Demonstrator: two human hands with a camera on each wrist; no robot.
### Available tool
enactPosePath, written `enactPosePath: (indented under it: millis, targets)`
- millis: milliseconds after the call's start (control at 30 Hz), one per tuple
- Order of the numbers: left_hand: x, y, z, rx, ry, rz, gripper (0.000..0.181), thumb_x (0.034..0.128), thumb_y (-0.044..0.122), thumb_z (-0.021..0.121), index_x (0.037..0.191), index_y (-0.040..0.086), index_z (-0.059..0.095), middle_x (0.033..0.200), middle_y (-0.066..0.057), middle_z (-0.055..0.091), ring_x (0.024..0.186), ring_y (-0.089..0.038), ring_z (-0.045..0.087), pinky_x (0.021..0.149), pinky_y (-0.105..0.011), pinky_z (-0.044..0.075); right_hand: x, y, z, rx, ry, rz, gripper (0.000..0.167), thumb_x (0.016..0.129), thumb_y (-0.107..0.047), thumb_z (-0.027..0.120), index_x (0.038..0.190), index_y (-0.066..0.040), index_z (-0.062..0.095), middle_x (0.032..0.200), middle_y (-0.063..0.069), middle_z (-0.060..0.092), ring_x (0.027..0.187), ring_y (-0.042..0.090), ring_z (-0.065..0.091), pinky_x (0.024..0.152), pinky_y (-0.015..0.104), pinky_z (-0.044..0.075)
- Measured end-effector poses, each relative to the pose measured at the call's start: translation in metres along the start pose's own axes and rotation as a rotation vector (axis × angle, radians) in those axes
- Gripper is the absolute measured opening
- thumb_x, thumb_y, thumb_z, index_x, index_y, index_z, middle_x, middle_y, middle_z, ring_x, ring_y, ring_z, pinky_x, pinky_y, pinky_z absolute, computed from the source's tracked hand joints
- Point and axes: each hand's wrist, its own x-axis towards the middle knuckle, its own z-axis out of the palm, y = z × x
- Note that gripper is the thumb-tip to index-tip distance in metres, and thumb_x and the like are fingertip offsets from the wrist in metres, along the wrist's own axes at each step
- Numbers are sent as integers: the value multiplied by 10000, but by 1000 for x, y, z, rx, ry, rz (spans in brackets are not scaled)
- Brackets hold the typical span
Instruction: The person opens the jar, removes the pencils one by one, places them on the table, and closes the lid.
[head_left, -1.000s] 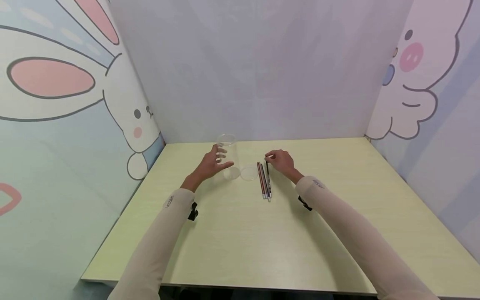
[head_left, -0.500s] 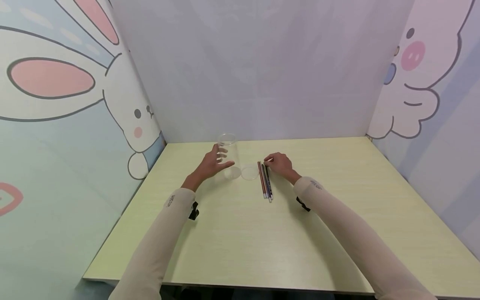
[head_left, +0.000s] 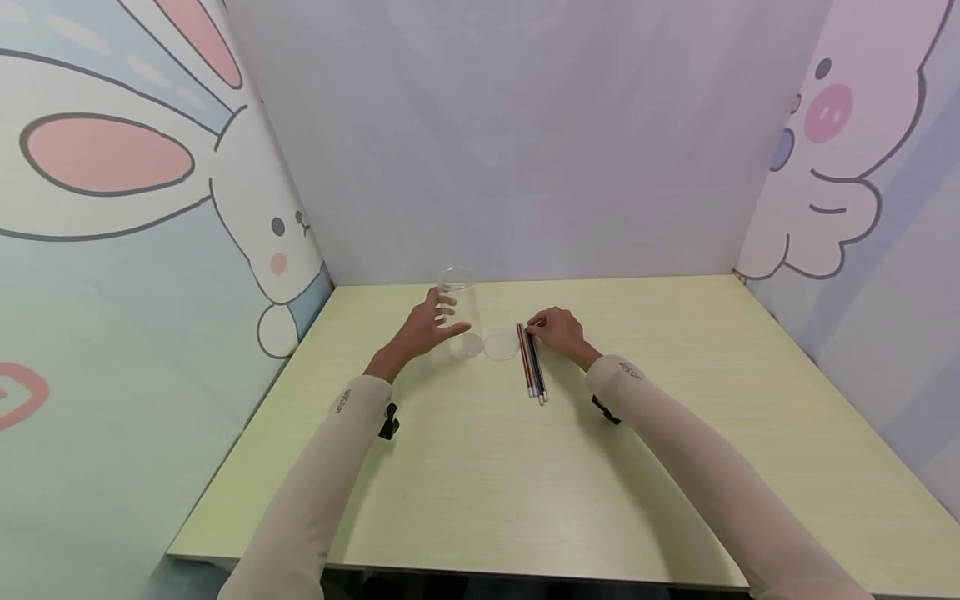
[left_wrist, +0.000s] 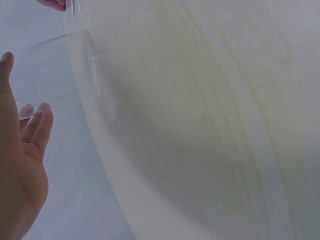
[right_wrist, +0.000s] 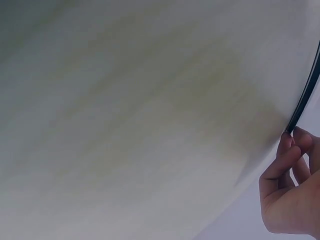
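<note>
My left hand (head_left: 422, 329) holds a clear plastic cylinder (head_left: 468, 312) that stands upright on the table, its fingers on the far side and the thumb on the near side. In the left wrist view, the cylinder (left_wrist: 47, 70) sits between thumb and fingers. A clear round lid (head_left: 500, 346) lies flat beside the cylinder's base. Just right of it, several pencils lie side by side, a reddish one (head_left: 525, 360) on the left. My right hand (head_left: 558, 329) pinches the far end of a dark pencil (right_wrist: 303, 102) between thumb and fingertips, on the right side of the row.
The pale wooden table (head_left: 465, 475) meets a plain grey wall (head_left: 525, 150) behind the hands. Side walls with cartoon animals stand left and right. The table's near edge lies between the two sleeves.
My right hand has shifted slightly left and nearer, bringing the dark pencil against the others in the row. The left hand and the cylinder stay in place.
</note>
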Motion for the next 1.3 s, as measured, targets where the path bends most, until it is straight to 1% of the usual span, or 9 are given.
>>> enactPosePath:
  millis: [200,333,467,600,700,800,1033,1133,1300]
  targets:
    - [-1,1,0,-7,-2,5,773,938,303,806,1478,30,324,1465,-193,509,1347,-360,561,1131,-464,486,-4,-1,0,-2,23,-34,241,1001,-251,712,1172,-99,787,1138,117,769,956,258,724,615,296,537]
    - [-2,3,0,-21,-6,5,794,939,292,806,1489,4,312,1466,-200,506,1359,-411,541,1137,-487,476,-3,-1,0,17,66,-92,227,1005,-215,701,1168,-83,785,1121,114,771,944,269,723,633,344,561]
    - [-2,5,-1,-29,-8,3,804,938,286,808,1490,-18,309,1458,-191,509,1363,-446,525,1139,-502,471,0,-6,-1,78,105,-204,235,1011,-164,693,1184,-23,767,1119,134,769,991,304,722,782,431,605]
    - [-2,7,-2,-23,-8,9,791,941,284,805,1481,-18,311,1465,-215,503,1358,-442,531,1134,-508,474,2,-14,1,131,101,-321,266,998,-133,713,1203,33,742,1171,167,753,1093,342,701,948,489,581]
    - [-2,7,-2,-28,-6,9,785,939,296,807,1471,-5,315,1472,-240,496,1353,-438,538,1129,-522,476,2,-19,4,126,60,-373,313,991,-161,731,1235,34,728,1235,171,731,1121,345,697,991,497,564]
    - [-3,7,-2,-32,-7,9,786,942,305,803,1475,1,312,1473,-234,497,1352,-438,538,1124,-536,477,2,-24,10,98,-14,-400,401,986,-227,747,1291,29,700,1298,177,701,1158,342,685,1022,497,548]
    - [-3,4,-1,-35,-6,5,793,937,310,808,1480,12,313,1460,-200,514,1350,-412,549,1122,-510,486,0,-31,22,-16,-204,-358,690,921,-444,798,1423,-10,610,1429,166,620,1349,333,557,1157,467,447]
    - [-3,4,-1,-36,-9,4,795,936,314,807,1481,12,313,1471,-228,506,1346,-393,554,1124,-499,486,-1,-31,25,-58,-229,-352,727,886,-451,829,1420,-10,611,1438,168,611,1351,343,545,1158,478,440]
    - [-2,5,-2,-28,-5,-2,786,936,324,806,1476,26,318,1482,-239,496,1345,-370,558,1126,-490,487,0,-33,27,-104,-223,-374,706,894,-422,828,1420,-6,609,1431,167,616,1340,342,557,1142,461,461]
